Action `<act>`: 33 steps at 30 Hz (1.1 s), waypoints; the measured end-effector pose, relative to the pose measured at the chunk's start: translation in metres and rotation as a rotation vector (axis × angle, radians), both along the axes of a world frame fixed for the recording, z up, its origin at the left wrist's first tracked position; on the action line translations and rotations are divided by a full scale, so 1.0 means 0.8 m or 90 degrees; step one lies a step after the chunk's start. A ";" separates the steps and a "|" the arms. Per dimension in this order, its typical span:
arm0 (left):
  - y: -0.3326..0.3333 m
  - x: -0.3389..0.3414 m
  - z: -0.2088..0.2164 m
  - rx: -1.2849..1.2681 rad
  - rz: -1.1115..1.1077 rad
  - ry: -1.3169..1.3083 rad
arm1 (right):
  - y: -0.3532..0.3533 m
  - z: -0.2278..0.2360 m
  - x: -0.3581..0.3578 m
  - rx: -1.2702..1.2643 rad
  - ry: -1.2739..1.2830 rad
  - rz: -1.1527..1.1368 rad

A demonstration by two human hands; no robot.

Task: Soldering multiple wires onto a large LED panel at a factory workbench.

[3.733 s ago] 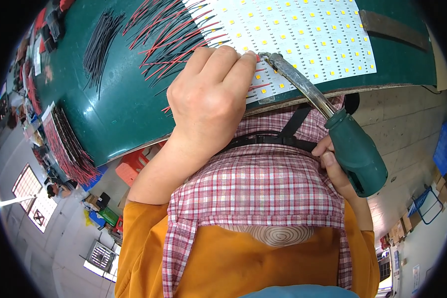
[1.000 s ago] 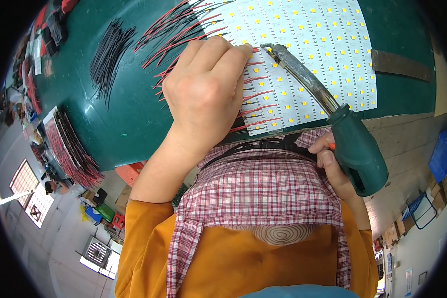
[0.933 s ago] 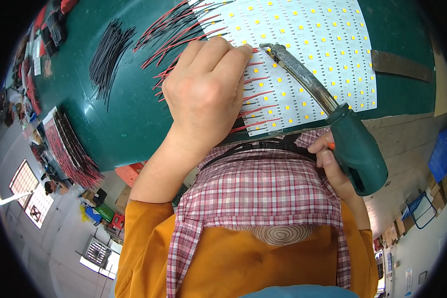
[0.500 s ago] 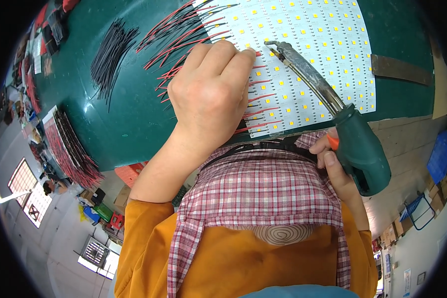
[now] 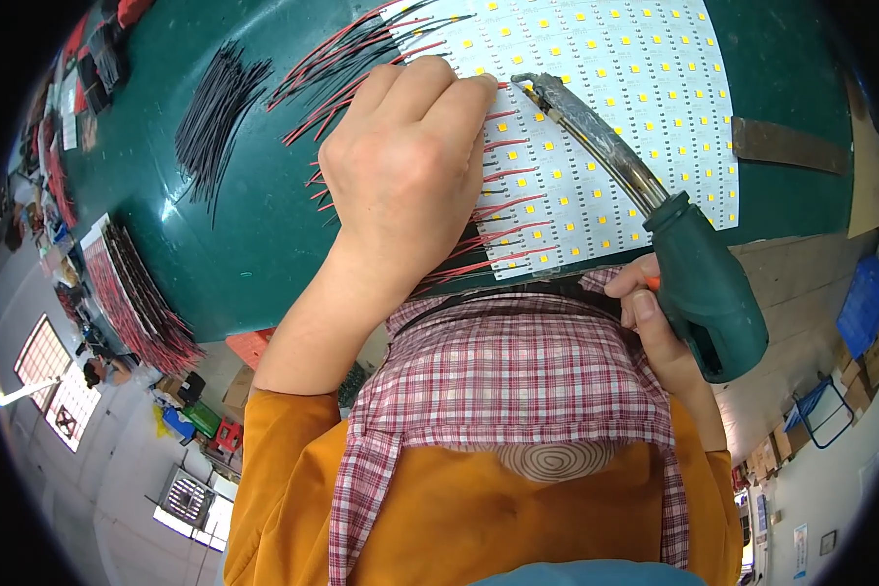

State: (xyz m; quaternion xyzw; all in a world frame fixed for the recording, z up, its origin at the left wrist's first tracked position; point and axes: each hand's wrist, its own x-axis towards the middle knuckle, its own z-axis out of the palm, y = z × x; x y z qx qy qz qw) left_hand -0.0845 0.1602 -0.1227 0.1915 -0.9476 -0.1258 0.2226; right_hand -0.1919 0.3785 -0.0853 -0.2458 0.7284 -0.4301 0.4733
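Note:
A white LED board (image 5: 645,137) with rows of small yellow LEDs lies on the green table, red and black wires (image 5: 513,208) running from its left edge. My left hand (image 5: 405,161) is closed over that edge, thumb and forefinger pinching a red wire whose end shows just past the fingertips. My right hand (image 5: 664,337) grips a soldering gun (image 5: 708,283) with a green handle and an orange trigger. The gun's bent tip is over the board, just right of my left fingertips; whether it touches the board I cannot tell.
A bundle of black wires (image 5: 215,122) lies left of the board. Farther left rests a stack of boards with red and black wires (image 5: 137,293). A flat brown strip (image 5: 789,145) sits at the board's right. The table's near edge runs before my checked apron (image 5: 527,371).
My left hand has shifted slightly up and to the left, still pinching. The soldering gun's tip has moved a little the same way, staying near my fingertips.

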 end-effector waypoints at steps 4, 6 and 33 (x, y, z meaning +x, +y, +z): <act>0.002 0.001 0.002 -0.010 -0.001 -0.017 | 0.002 -0.009 0.003 -0.027 0.002 0.037; 0.001 0.001 -0.001 -0.022 -0.003 -0.006 | -0.001 -0.004 0.001 -0.025 -0.010 0.044; -0.001 -0.003 -0.003 -0.014 0.030 0.014 | 0.001 -0.006 0.002 -0.031 0.002 0.034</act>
